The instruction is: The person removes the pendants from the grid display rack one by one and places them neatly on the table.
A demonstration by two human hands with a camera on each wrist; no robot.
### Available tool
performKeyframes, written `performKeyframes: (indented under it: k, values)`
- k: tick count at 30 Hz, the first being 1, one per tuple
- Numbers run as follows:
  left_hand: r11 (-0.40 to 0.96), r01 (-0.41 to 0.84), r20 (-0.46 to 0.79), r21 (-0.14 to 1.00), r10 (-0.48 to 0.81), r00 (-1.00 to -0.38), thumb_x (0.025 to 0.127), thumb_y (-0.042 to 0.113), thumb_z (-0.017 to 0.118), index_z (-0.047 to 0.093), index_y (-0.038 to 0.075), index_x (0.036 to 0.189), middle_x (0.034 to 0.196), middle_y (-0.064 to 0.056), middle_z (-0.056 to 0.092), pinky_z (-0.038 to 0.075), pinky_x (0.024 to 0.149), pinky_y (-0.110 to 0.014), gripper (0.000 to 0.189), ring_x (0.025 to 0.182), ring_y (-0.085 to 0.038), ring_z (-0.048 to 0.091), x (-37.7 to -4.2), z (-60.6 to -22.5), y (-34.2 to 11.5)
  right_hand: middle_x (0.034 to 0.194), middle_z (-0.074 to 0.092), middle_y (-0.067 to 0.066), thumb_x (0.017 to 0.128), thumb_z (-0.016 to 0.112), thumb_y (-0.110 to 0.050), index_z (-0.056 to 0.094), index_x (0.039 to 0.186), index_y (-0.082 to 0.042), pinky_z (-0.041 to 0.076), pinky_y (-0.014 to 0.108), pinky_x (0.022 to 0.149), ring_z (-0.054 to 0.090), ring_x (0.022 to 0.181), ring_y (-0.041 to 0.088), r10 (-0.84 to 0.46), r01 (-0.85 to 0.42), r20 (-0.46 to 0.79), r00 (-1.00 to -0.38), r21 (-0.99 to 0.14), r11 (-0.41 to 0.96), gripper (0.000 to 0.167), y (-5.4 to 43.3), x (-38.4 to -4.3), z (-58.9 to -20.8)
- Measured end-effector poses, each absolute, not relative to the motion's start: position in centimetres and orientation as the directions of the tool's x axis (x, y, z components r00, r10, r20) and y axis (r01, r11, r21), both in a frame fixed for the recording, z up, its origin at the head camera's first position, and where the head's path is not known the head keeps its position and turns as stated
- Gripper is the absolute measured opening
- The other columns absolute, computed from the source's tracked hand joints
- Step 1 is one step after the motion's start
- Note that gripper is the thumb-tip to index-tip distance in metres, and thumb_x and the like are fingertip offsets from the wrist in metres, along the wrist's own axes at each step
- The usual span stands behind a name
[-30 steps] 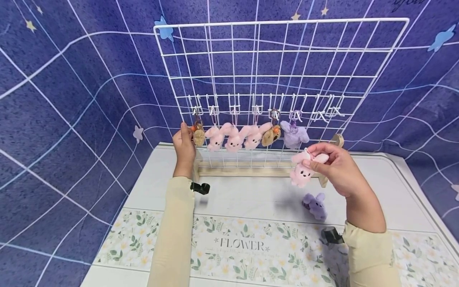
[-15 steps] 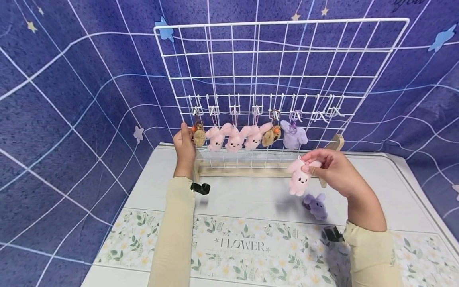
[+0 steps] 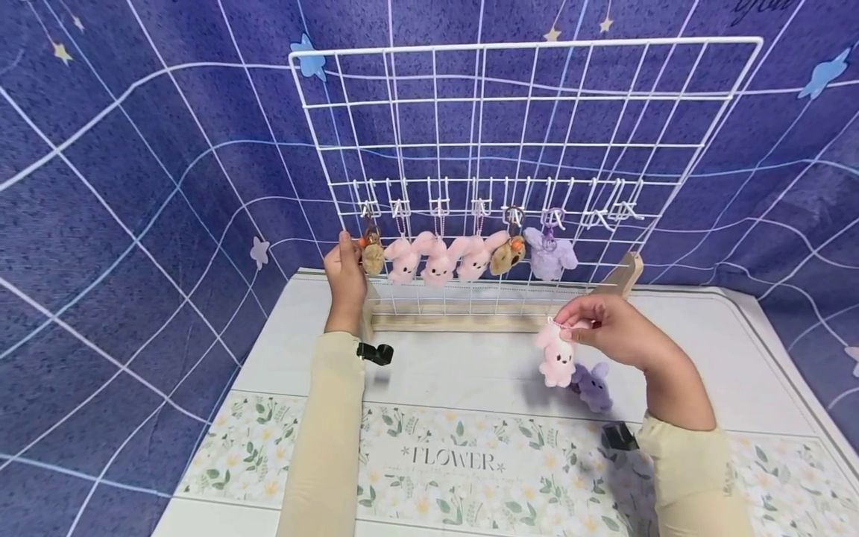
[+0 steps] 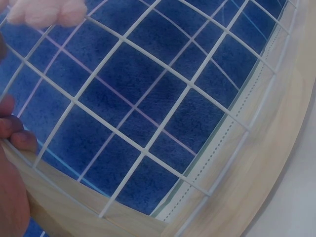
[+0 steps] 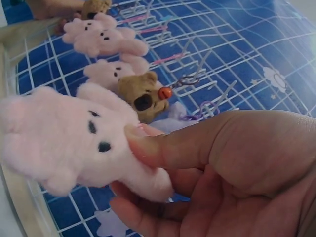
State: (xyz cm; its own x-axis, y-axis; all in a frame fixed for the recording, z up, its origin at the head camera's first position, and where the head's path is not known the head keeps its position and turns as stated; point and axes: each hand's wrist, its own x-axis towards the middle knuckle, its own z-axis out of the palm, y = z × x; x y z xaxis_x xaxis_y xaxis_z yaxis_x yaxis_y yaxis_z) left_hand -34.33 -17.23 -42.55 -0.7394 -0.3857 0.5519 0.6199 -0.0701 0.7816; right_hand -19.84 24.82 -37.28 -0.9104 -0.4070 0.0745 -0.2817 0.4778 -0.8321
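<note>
My right hand (image 3: 614,328) pinches a pink plush bunny keychain (image 3: 557,362) by its head and ears, thumb in front and fingers behind. The bunny hangs upright in front of the rack, overlapping a purple plush keychain (image 3: 595,388) that lies on the table. In the right wrist view the held bunny (image 5: 64,138) shows its dark eyes and nose. My left hand (image 3: 345,276) grips the left side of the white wire grid rack (image 3: 537,142), its fingers (image 4: 22,140) curled round the wooden side post and thumb up.
White hooks (image 3: 597,216) run along the grid. From them hang a brown plush (image 3: 372,257) at the left, several pink bunnies (image 3: 439,265), a brown bear (image 3: 508,257) with an orange bell and a purple plush (image 3: 550,257). A wooden base (image 3: 456,323) supports the rack.
My right hand has lowered the pink bunny, drifting slightly left, away from the hooks and toward the table. The left hand stays on the rack.
</note>
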Motion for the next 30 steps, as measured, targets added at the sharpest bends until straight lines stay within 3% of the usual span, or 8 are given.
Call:
performKeyframes:
  k: [11,20,30]
  values:
    - [-0.054,0.619,0.553,0.784,-0.391,-0.736,0.113,0.021,0.04,0.043,0.022,0.06,0.055,0.017,0.038,0.027,0.046,-0.015,0.053,0.048,0.003,0.034,-34.5,-42.7,-17.4,0.094,0.076,0.012,0.092,0.072,0.007,0.073,0.109,0.003,0.054,0.022,0.071,0.064,0.081,0.004,-0.461,-0.296,0.017,-0.887,-0.789,0.539,0.018,24.6,-20.3,-38.6]
    - [-0.056,0.623,0.559,0.78,-0.386,-0.734,0.113,0.022,0.039,0.037,0.01,0.06,0.054,0.017,0.037,0.025,0.045,-0.015,0.054,0.046,0.002,0.032,-34.5,-42.5,-17.4,0.093,0.07,0.013,0.092,0.066,0.012,0.07,0.114,0.005,0.058,0.029,0.067,0.062,0.077,0.009,-0.475,-0.231,-0.082,-0.876,-0.794,0.562,0.024,24.5,-20.9,-39.7]
    - [-0.083,0.622,0.553,0.779,-0.377,-0.743,0.114,0.02,0.039,0.041,0.018,0.06,0.056,0.014,0.038,0.027,0.045,-0.016,0.054,0.047,0.001,0.034,-34.6,-42.7,-17.4,0.089,0.063,0.011,0.093,0.065,0.01,0.065,0.119,0.008,0.063,0.04,0.067,0.063,0.075,0.016,-0.504,-0.141,-0.192,-0.842,-0.823,0.55,0.026,24.6,-21.5,-41.6]
